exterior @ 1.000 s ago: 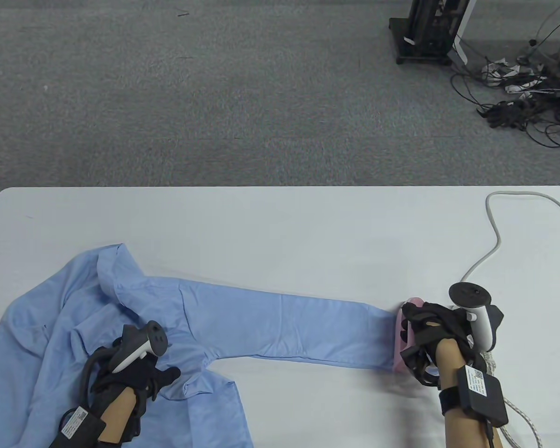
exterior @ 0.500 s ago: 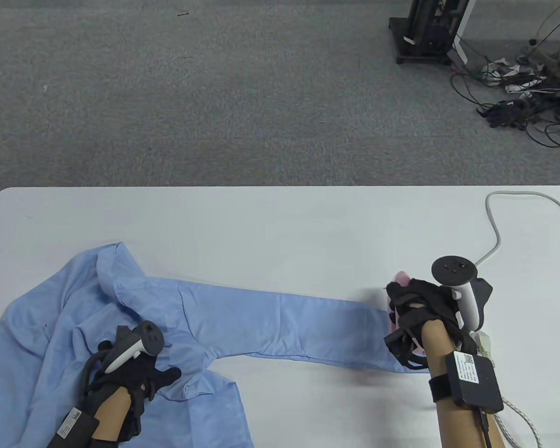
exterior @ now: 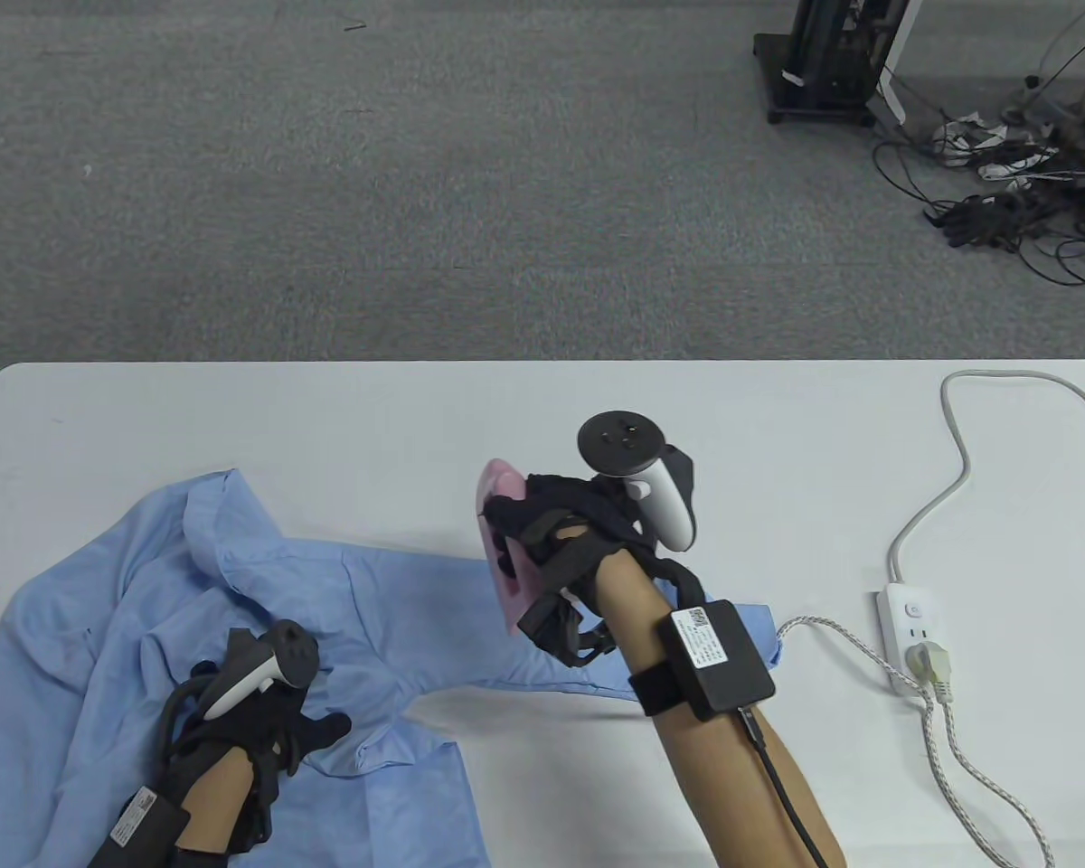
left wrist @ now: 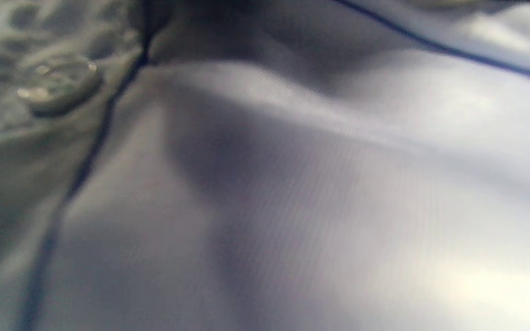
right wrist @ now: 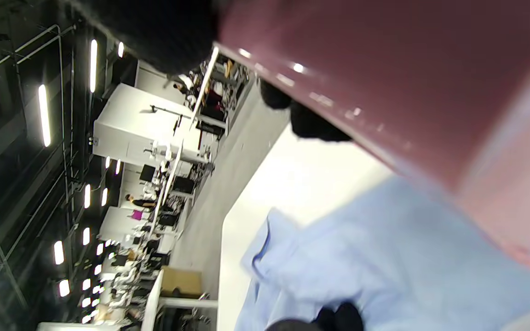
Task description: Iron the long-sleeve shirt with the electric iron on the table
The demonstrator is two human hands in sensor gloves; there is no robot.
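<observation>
A light blue long-sleeve shirt [exterior: 99, 615] lies rumpled at the table's left, with one sleeve [exterior: 416, 606] stretched out to the right. My right hand [exterior: 551, 533] grips a pink iron [exterior: 504, 551] over the middle of that sleeve. The iron is tilted, and I cannot tell whether it touches the cloth. In the right wrist view the iron [right wrist: 407, 92] fills the upper right, above the shirt [right wrist: 361, 257]. My left hand [exterior: 262, 723] rests flat on the shirt near the armpit. The left wrist view shows only blurred shirt cloth [left wrist: 315, 184] and a button [left wrist: 58, 85].
A white power strip [exterior: 913, 637] lies at the right with the iron's braided cord [exterior: 949, 750] plugged in. Its own white cable [exterior: 954, 452] runs to the far right corner of the white table [exterior: 506, 416]. A black stand [exterior: 823, 63] and tangled cables [exterior: 1031, 199] sit on the floor beyond.
My right hand has carried the iron from the cuff end of the sleeve leftward to its middle, uncovering the power strip. The left hand has stayed on the shirt.
</observation>
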